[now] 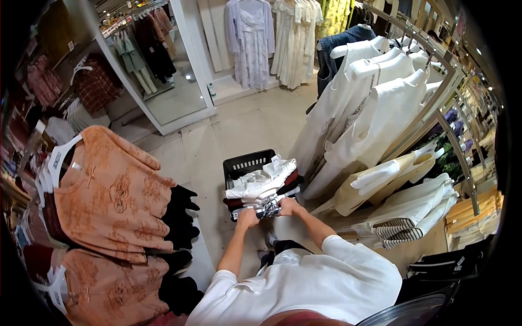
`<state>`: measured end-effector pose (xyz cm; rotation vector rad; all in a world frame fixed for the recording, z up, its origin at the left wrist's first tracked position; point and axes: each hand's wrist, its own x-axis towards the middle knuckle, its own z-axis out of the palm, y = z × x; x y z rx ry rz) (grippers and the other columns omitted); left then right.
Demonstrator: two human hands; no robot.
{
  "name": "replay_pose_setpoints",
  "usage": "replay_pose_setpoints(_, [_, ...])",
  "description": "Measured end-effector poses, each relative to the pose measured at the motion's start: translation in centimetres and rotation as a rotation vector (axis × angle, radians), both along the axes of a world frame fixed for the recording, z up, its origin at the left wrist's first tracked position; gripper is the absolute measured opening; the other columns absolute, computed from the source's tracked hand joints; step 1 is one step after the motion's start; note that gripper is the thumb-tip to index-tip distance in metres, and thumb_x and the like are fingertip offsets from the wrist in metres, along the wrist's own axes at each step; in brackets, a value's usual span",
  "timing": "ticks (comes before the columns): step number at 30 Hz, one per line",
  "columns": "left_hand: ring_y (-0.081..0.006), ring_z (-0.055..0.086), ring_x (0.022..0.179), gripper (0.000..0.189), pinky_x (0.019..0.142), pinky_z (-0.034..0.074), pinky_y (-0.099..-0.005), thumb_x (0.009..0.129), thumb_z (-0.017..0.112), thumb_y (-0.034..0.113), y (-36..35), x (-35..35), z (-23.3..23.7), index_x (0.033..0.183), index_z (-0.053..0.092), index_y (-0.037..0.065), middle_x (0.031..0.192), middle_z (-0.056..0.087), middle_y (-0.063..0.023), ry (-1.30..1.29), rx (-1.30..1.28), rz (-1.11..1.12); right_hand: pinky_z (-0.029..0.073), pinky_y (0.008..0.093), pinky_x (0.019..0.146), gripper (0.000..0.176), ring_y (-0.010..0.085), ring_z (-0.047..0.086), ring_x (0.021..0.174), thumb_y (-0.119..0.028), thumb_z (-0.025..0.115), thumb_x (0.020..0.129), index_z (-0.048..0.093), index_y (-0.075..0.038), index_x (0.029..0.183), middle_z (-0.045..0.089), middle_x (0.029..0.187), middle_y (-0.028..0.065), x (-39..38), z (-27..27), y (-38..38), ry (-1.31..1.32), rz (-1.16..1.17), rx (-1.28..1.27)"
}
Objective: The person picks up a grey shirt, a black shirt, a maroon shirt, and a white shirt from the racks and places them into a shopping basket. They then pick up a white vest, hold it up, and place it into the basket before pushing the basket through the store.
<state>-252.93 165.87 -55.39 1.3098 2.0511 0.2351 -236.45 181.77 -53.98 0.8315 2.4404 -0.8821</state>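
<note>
A black plastic shopping basket (pixel 249 161) with a slotted end wall is in front of my body, low over the floor. Inside it lies a pile of folded clothes (pixel 261 182), white on top with dark red and black layers under. At the near end, black-and-white patterned fabric (pixel 266 209) shows between my hands. My left hand (pixel 248 218) is closed at the basket's near left corner. My right hand (pixel 289 206) is closed at its near right corner, beside the fabric. The fingertips of both hands are partly hidden.
Orange patterned tops (pixel 117 195) hang close on the left. White garments (pixel 375 103) hang from a metal rack (pixel 446 81) on the right, with beige and striped clothes lower down. A mirror (pixel 179 98) and wall-hung dresses (pixel 251 49) stand beyond the tiled floor (pixel 244 125).
</note>
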Motion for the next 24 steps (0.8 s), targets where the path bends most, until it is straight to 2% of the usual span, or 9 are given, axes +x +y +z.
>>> replay_pose_setpoints(10, [-0.0358, 0.062, 0.089, 0.028, 0.082, 0.049, -0.0426, 0.064, 0.066, 0.019, 5.5, -8.0, -1.7, 0.090, 0.071, 0.008, 0.092, 0.065, -0.0213, 0.036, 0.023, -0.078, 0.050, 0.0415, 0.072, 0.041, 0.0342, 0.064, 0.081, -0.032, 0.069, 0.053, 0.067, -0.006, 0.086, 0.066, 0.084, 0.0193, -6.5, -1.7, 4.2, 0.072, -0.091, -0.030])
replay_pose_setpoints(18, [-0.0353, 0.062, 0.091, 0.029, 0.084, 0.049, -0.0407, 0.064, 0.066, 0.017, 10.7, -14.1, -2.6, 0.091, 0.071, 0.010, 0.095, 0.064, -0.0209, 0.048, -0.062, -0.156, 0.050, 0.0416, 0.073, 0.041, 0.0333, 0.063, 0.083, -0.040, 0.071, 0.057, 0.066, -0.010, 0.084, 0.067, 0.084, 0.0148, -11.4, -2.7, 7.2, 0.090, -0.167, -0.033])
replay_pose_setpoints(22, [-0.0359, 0.062, 0.088, 0.029, 0.083, 0.050, -0.0414, 0.063, 0.064, 0.015, 13.1, -17.0, -3.0, 0.090, 0.071, 0.008, 0.093, 0.065, -0.0212, 0.089, -0.064, -0.192, 0.050, 0.0426, 0.071, 0.033, 0.0341, 0.064, 0.079, -0.031, 0.064, 0.055, 0.066, -0.008, 0.079, 0.066, 0.079, 0.0157, -13.8, -3.5, 8.4, 0.171, -0.255, -0.002])
replay_pose_setpoints(24, [-0.0349, 0.062, 0.090, 0.029, 0.084, 0.049, -0.0409, 0.063, 0.064, 0.014, 14.4, -18.6, -3.6, 0.091, 0.071, 0.009, 0.094, 0.064, -0.0205, 0.090, -0.074, -0.211, 0.050, 0.0424, 0.071, 0.034, 0.0344, 0.064, 0.078, -0.032, 0.065, 0.055, 0.067, -0.008, 0.079, 0.066, 0.078, 0.0159, -15.1, -3.6, 9.0, 0.167, -0.290, -0.025])
